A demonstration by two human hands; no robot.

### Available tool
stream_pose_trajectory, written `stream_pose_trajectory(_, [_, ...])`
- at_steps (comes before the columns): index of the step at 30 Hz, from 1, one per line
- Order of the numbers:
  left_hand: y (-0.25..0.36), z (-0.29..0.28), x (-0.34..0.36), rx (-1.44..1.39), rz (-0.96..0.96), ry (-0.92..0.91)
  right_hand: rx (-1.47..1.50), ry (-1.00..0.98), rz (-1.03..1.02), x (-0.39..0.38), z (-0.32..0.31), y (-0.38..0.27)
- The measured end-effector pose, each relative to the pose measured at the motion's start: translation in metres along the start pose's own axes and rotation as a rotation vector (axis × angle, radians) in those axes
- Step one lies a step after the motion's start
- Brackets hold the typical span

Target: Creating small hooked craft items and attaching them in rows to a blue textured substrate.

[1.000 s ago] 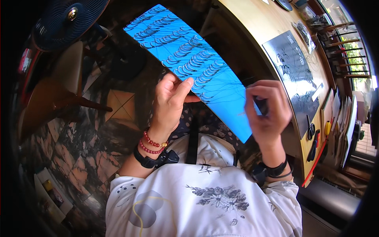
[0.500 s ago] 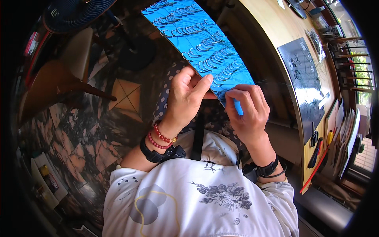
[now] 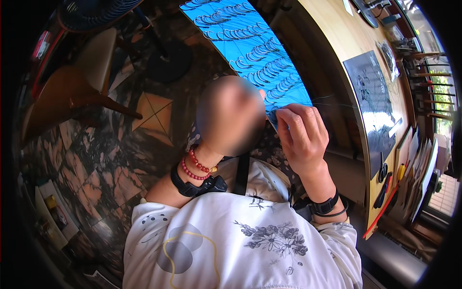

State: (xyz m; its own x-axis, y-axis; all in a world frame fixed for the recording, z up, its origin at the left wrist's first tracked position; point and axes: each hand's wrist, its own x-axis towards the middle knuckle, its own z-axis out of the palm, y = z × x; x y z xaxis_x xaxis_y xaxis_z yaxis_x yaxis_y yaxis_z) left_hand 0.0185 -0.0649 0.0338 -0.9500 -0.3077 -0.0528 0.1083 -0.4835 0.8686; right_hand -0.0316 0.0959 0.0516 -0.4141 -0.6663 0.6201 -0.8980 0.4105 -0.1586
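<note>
A long blue board slants up and away in front of me, with rows of dark curved hooks and fine lines across its face. At its near left edge is my left hand. A blur covers most of that hand, but one fingertip shows on the board's face, and the hand seems closed on the edge. My right hand is at the board's near right end, fingers curled and thumb tucked in as in a pinch. What lies between those fingertips is hidden. Thin lines trail rightward from beside it.
To the right runs a wooden table bearing a dark glossy sheet, scissors and a yellow-handled tool. A chair and a standing fan are on the left, over a marbled floor.
The blue board has shifted slightly to the right, and its near end is more covered by my hands. My left hand has turned and come a little nearer, while my right hand stays almost in place.
</note>
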Motion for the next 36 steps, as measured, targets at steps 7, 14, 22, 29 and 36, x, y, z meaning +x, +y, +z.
stream_pose_trajectory(7, [-0.002, -0.001, -0.001, 0.001, 0.004, 0.011, -0.011, -0.018, -0.038, 0.000, 0.000, -0.001])
stream_pose_trajectory(14, [-0.007, -0.001, -0.002, 0.008, 0.047, 0.028, -0.029, -0.090, -0.080, -0.004, 0.003, 0.007])
stream_pose_trajectory(22, [-0.010, -0.004, -0.003, 0.011, 0.055, 0.070, -0.030, -0.142, -0.098, -0.004, 0.004, 0.006])
stream_pose_trajectory(29, [-0.011, -0.001, -0.003, 0.029, 0.053, 0.069, -0.037, -0.206, -0.059, -0.006, -0.002, 0.005])
stream_pose_trajectory(36, [-0.003, -0.004, -0.001, 0.158, 0.028, -0.028, 0.308, 0.003, 0.295, 0.015, -0.034, 0.017])
